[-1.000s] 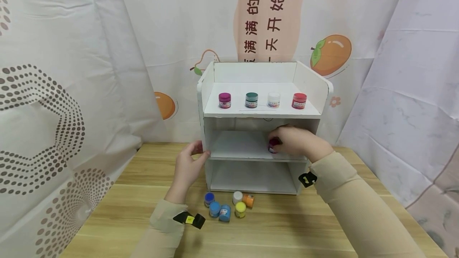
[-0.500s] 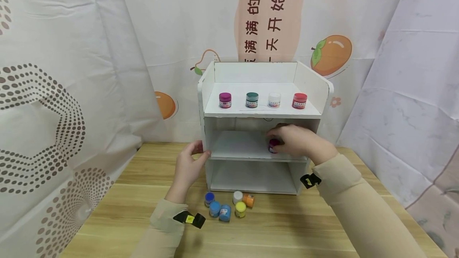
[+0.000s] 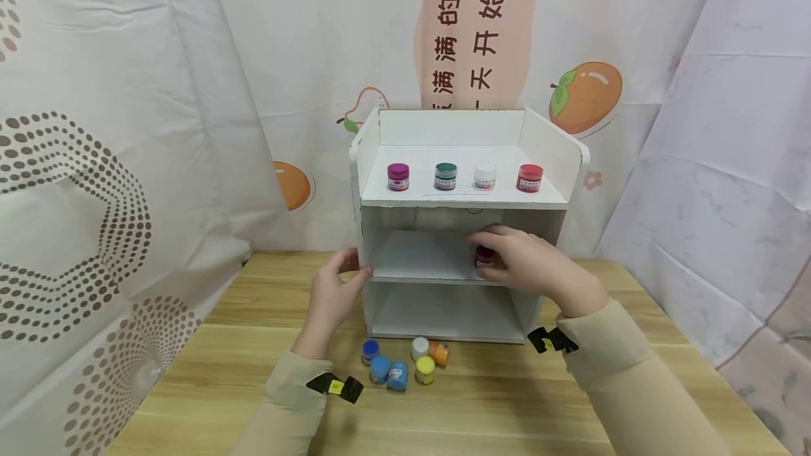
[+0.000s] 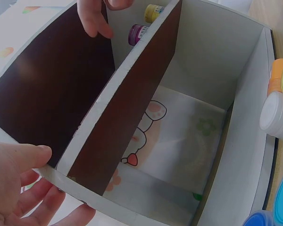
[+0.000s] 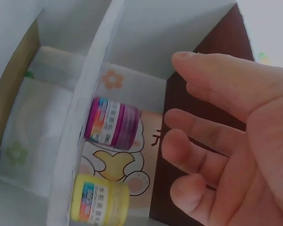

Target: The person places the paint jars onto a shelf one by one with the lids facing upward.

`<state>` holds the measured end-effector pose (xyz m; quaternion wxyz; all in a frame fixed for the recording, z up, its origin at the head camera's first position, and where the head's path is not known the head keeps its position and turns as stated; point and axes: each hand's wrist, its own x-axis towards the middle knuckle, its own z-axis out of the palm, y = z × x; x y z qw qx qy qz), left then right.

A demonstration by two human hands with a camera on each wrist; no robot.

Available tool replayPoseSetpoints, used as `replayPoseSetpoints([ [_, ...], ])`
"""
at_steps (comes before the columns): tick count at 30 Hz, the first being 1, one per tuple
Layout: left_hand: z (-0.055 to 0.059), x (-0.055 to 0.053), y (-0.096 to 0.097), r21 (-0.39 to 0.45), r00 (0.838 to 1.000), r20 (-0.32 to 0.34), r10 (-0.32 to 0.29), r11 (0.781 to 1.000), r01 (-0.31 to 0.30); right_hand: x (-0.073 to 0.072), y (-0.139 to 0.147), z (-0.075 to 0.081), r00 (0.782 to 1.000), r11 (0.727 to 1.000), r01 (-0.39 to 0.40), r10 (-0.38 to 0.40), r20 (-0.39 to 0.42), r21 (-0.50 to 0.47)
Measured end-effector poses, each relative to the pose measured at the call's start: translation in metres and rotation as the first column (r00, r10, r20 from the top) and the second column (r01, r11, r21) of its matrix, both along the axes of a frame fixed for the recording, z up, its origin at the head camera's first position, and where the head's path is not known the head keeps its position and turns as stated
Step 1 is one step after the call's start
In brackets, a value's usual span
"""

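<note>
My left hand (image 3: 332, 294) grips the left side panel of a white shelf unit (image 3: 462, 204), thumb inside and fingers outside in the left wrist view. On the middle shelf, an upright purple paint jar (image 5: 111, 123) stands beside a yellow paint jar (image 5: 98, 200); the yellow one is hidden in the head view. My right hand (image 5: 254, 132) is just off the purple jar, fingers loosely bent and apart from both jars. A row across the top shelf has a magenta jar (image 3: 398, 177), a green jar (image 3: 445, 176), a white jar (image 3: 484, 176) and a red jar (image 3: 529, 178).
On the wooden table (image 3: 469, 414) before the unit lie several more paint jars, among them a yellow jar (image 3: 425, 369), an orange jar (image 3: 440, 353) and a dark blue jar (image 3: 370, 351). A printed curtain (image 3: 329, 34) hangs behind.
My right hand has let go of the purple jar and drawn back slightly, its fingers spreading. The jar stays on the middle shelf. The left hand has not moved.
</note>
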<state>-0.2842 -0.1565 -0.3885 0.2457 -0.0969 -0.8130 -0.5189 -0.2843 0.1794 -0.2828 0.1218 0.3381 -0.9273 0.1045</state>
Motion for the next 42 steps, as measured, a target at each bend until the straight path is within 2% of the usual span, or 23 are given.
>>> replayPoseSetpoints([
  [6,0.000,-0.001,0.001,-0.001,1.000,-0.002,0.003,1.000,-0.003,0.013,-0.001,-0.006,0.999,0.998,-0.034,0.032,-0.036,-0.061],
  [12,0.000,0.000,0.001,-0.002,1.000,-0.002,0.003,1.000,-0.003,0.023,-0.006,-0.012,0.994,0.988,-0.103,0.096,-0.061,-0.117],
  [18,0.000,-0.001,0.000,-0.006,1.000,0.001,0.002,1.000,-0.002,0.031,-0.012,-0.020,0.992,0.979,-0.122,0.118,-0.038,-0.161],
  [22,0.000,0.000,0.000,-0.001,1.000,0.007,-0.002,1.000,0.002,0.034,-0.017,-0.031,0.992,0.975,-0.129,0.130,-0.009,-0.179],
  [33,0.001,0.002,0.000,-0.002,1.000,0.009,0.006,1.000,-0.006,0.039,-0.034,-0.059,0.993,0.970,-0.088,0.103,0.055,-0.229],
  [42,0.000,0.001,0.000,-0.004,1.000,0.012,0.011,1.000,-0.011,0.042,-0.044,-0.075,0.985,0.970,-0.006,0.048,0.165,-0.242],
])
